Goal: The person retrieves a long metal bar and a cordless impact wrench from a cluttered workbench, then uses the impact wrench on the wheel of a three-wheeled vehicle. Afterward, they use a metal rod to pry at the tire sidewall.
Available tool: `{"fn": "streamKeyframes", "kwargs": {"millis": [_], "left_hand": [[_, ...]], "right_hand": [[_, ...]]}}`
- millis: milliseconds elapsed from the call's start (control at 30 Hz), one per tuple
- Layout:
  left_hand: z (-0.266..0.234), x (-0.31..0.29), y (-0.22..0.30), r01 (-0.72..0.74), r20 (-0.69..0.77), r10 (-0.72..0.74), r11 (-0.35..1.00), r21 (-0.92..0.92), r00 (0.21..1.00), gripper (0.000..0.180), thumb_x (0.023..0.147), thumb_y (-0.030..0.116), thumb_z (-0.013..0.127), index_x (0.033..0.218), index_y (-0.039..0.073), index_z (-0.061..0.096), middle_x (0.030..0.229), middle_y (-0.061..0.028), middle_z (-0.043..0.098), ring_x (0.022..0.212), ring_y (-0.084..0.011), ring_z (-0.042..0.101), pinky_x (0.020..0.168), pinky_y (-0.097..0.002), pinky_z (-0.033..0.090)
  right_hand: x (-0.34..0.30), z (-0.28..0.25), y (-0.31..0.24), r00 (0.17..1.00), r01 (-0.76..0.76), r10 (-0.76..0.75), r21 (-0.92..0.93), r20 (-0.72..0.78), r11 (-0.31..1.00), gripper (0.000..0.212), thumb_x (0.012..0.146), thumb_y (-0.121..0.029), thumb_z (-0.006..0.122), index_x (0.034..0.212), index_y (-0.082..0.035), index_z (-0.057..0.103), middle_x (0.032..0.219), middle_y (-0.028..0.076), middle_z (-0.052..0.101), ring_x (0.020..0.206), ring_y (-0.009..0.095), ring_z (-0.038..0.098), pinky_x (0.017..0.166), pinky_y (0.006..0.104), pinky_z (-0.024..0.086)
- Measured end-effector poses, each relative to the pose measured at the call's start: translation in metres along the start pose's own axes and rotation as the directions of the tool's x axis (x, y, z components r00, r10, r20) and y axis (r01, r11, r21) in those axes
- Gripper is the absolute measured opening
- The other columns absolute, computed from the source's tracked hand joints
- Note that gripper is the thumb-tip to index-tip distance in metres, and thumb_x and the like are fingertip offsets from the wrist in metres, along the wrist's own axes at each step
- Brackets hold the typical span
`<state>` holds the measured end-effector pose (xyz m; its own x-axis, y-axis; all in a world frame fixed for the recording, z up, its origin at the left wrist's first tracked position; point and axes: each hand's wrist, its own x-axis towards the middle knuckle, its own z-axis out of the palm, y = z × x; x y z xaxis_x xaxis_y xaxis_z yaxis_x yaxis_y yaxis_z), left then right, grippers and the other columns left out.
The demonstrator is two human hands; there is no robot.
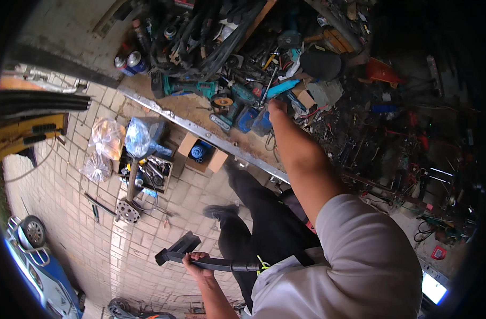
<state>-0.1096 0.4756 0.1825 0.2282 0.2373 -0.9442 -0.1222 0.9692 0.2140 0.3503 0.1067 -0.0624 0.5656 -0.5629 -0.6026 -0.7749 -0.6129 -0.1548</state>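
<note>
In the head view, the left hand (199, 266) had its grip closed around a dark bar (220, 263), over the paved floor (174, 220). The right hand (277, 110) was at the cluttered surface (192, 110), near a light-blue item (283, 87); its grip could not be determined.

I can read no text; any print on the blue, silver-topped cylindrical cans (137, 63) near the metal-edged workbench (189, 125)'s left end is too small.
</note>
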Motion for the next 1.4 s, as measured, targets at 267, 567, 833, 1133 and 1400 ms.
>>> {"fn": "streamKeyframes", "kwargs": {"millis": [267,567,833,1133,1400], "left_hand": [[0.076,0.017,-0.014,0.072,0.119,-0.07,0.997,-0.008,0.99,0.015,0.085,0.021,0.06,0.074,0.012,0.055,0.064,0.004,0.05,0.058,-0.0099,0.048,0.061,-0.028,0.044],[0.112,0.013,-0.027,0.079,0.126,-0.097,0.987,0.141,0.987,0.014,0.084,0.018,0.059,0.073,0.012,0.053,0.062,0.0027,0.046,0.055,-0.0107,0.045,0.059,-0.027,0.044],[0.097,0.011,-0.027,0.064,0.073,-0.074,0.989,0.134,0.995,0.012,0.084,0.016,0.059,0.074,0.012,0.052,0.062,0.0022,0.045,0.056,-0.0113,0.045,0.059,-0.0269,0.044],[0.082,0.007,-0.018,0.035,0.05,-0.041,0.991,0.129,0.998,0.015,0.084,0.017,0.059,0.073,0.012,0.051,0.064,0.0016,0.049,0.057,-0.0116,0.048,0.06,-0.0279,0.045],[0.073,0.01,-0.01,0.023,0.08,-0.036,0.987,0.161,0.996,0.012,0.085,0.017,0.056,0.074,0.012,0.053,0.064,0.0017,0.049,0.057,-0.0107,0.048,0.061,-0.0282,0.046]], "right_hand": [[-0.06,-0.043,-0.023,0.979,-0.093,0.121,0.171,-0.166,0.981,0.043,0.083,-0.041,0.058,0.098,-0.003,0.068,0.104,0.02,0.065,0.103,0.037,0.061,0.087,0.0439,0.05],[-0.098,-0.024,-0.021,0.958,0.264,-0.254,0.06,-0.134,0.963,0.039,0.086,-0.04,0.053,0.095,-0.003,0.064,0.095,0.023,0.064,0.092,0.042,0.06,0.079,0.0494,0.047],[-0.081,-0.043,-0.066,0.991,0.134,-0.134,0.031,-0.003,0.99,0.03,0.078,-0.024,0.056,0.095,-0.002,0.067,0.103,0.022,0.065,0.1,0.039,0.061,0.086,0.0454,0.049],[-0.111,-0.03,-0.049,0.943,0.228,-0.255,-0.142,-0.215,0.963,0.034,0.091,-0.037,0.047,0.094,-0.008,0.063,0.095,0.018,0.067,0.091,0.038,0.063,0.078,0.0488,0.05],[-0.105,-0.026,-0.041,0.963,0.197,-0.227,-0.196,-0.143,0.961,0.037,0.088,-0.04,0.051,0.099,-0.006,0.057,0.091,0.021,0.067,0.087,0.04,0.064,0.073,0.051,0.05]]}}
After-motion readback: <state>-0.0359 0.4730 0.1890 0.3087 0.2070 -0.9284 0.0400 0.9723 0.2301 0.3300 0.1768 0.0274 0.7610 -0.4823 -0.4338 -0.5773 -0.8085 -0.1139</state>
